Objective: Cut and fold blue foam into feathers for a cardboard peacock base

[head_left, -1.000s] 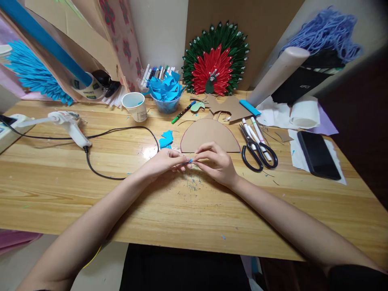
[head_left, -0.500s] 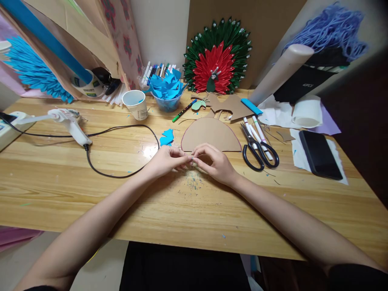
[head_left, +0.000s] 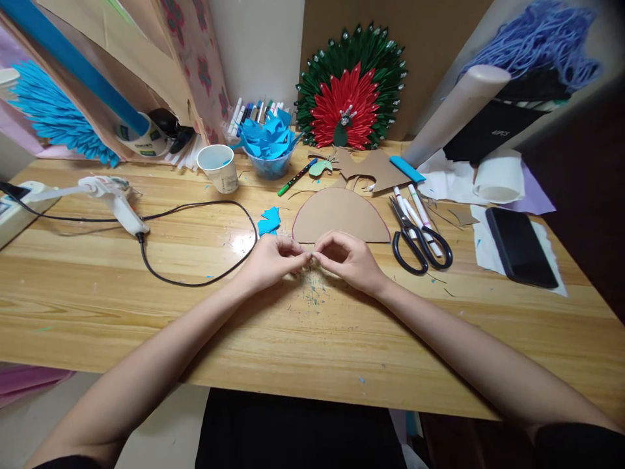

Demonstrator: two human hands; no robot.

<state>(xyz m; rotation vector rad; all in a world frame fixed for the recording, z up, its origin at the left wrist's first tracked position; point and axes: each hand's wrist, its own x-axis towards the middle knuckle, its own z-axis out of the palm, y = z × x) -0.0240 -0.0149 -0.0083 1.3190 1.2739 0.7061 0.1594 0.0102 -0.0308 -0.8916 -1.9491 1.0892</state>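
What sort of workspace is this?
Probably a craft workspace; whether home or studio, I can't tell. Evidence: a glue gun, black-handled scissors and a half-round cardboard piece, all on a wooden table.

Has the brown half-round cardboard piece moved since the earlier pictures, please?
No. The brown half-round cardboard piece keeps its place just beside the black-handled metal scissors; the whole view shifts slightly, so only the camera seems moved.

Glare on tabletop [head_left: 312, 352]; right edge dim.
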